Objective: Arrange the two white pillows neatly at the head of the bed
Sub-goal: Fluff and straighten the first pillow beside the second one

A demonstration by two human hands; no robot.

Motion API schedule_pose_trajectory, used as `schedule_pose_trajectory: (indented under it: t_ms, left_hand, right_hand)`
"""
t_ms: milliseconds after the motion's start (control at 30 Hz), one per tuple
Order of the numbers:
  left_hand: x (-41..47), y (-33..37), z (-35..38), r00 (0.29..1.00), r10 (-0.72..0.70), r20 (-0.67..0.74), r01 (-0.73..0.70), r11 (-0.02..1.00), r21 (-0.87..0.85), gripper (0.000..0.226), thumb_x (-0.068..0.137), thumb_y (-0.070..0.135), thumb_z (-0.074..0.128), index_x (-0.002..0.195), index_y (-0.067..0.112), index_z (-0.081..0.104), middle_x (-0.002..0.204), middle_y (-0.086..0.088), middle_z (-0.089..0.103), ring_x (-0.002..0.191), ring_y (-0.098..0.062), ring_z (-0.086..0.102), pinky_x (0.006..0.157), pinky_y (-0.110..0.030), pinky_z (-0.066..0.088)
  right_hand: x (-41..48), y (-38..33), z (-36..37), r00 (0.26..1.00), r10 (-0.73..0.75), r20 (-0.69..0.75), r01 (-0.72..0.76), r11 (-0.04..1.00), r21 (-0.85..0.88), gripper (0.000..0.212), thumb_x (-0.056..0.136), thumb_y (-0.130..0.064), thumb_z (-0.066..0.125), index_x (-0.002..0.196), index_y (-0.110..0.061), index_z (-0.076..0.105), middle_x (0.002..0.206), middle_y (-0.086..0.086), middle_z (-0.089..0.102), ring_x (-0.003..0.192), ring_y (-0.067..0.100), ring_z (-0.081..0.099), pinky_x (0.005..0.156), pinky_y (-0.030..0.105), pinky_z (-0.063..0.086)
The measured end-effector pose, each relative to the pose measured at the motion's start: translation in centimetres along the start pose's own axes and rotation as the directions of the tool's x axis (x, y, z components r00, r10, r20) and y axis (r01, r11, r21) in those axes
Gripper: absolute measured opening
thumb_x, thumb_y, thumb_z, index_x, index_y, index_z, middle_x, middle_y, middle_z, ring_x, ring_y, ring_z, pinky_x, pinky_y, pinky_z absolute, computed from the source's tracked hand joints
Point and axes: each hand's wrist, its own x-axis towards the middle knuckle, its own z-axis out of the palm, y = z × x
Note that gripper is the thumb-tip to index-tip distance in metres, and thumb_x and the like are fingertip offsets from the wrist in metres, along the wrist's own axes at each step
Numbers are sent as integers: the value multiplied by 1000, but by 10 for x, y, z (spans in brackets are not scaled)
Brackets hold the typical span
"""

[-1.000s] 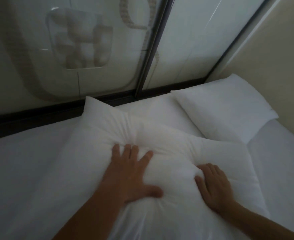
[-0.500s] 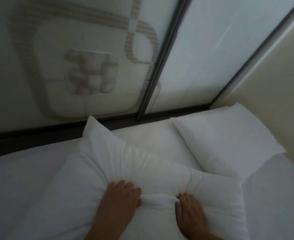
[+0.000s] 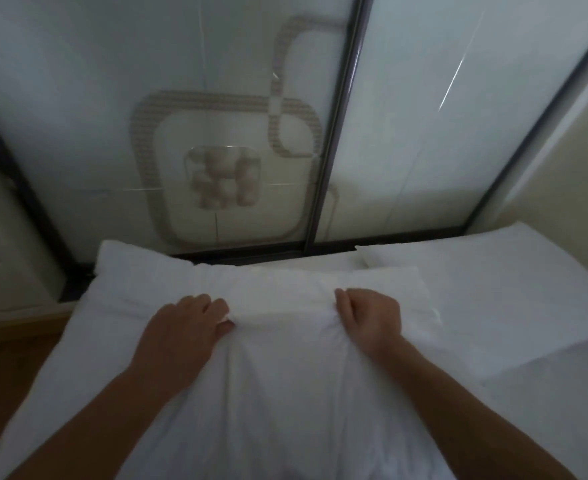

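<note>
A large white pillow fills the lower middle of the head view, its far edge near the glass panel. My left hand and my right hand both pinch a bunched fold of its cover, fingers curled into the fabric. The second white pillow lies flat to the right, against the corner by the beige wall, partly overlapped by the first. White bed sheet shows at the lower right.
A frosted glass sliding panel with a dark frame and beige pattern stands right behind the bed head. A beige wall closes the right side. At the left, a wooden floor strip and pale cabinet border the bed.
Both hands went from pressing flat on the pillow to gripping its cover. The pillow has shifted toward the glass panel and the left, and the camera has tilted and moved closer.
</note>
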Motion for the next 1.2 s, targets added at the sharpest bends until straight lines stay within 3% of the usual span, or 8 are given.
schedule_pose_trajectory:
  t_ms: [200,333,467,600,700,867,1033,1200]
  left_hand:
    - [-27,0,39,894,-367,258,344,930,132,39,94,48,34,119,29,58,116,-12,56,104,-33,53,86,-50,41]
    - [-44,5,67,734,-470,490,479,870,117,80,74,85,8,134,49,-30,159,-1,-20,142,-36,-20,106,-66,-13]
    - [-44,37,75,727,-355,588,372,923,98,123,37,102,23,121,46,-48,144,-7,-44,134,-42,-35,97,-71,-21]
    - [-57,51,66,774,-219,595,161,975,150,150,18,83,67,149,30,15,156,-23,15,137,-55,16,89,-85,13]
    - [-56,36,61,844,-180,505,118,981,152,128,13,70,81,129,20,58,135,-16,56,118,-44,54,79,-81,35]
    - [-56,18,57,843,-195,502,96,971,217,103,31,59,88,123,20,64,133,-10,58,119,-42,54,82,-83,31]
    - [-61,13,48,853,-182,489,25,950,310,38,77,39,52,104,24,74,119,-13,68,109,-41,62,75,-79,41]
    - [-50,-6,21,931,2,366,-153,911,383,32,77,23,48,89,23,77,103,-2,75,101,-27,68,72,-75,46]
  right_hand:
    - [54,9,76,929,-84,360,113,992,-62,44,96,-55,29,81,-24,56,83,-2,56,81,20,53,72,34,37]
    - [17,30,112,895,-114,431,151,987,-53,63,90,-69,18,135,-33,44,141,-5,47,130,19,39,110,41,25]
    - [34,50,106,843,-93,530,152,986,-70,82,77,-87,10,147,-44,13,160,-10,11,147,14,3,116,49,-2]
    - [38,70,97,826,177,536,-77,976,-203,91,68,-93,18,146,-47,16,160,-8,14,146,19,12,113,54,12]
    - [41,64,103,819,196,539,-104,975,-197,76,73,-84,32,138,-45,37,147,-7,43,132,20,39,104,48,27]
    - [43,53,112,886,133,443,-31,973,-230,26,92,-41,45,100,-30,67,104,-5,70,92,20,62,80,36,40]
    - [37,54,88,926,197,323,-192,980,-49,16,94,-29,51,90,-24,66,89,-1,69,77,16,57,70,30,40]
    - [30,57,36,981,128,143,-137,989,56,13,92,-26,58,89,-19,69,87,0,69,75,19,59,70,29,38]
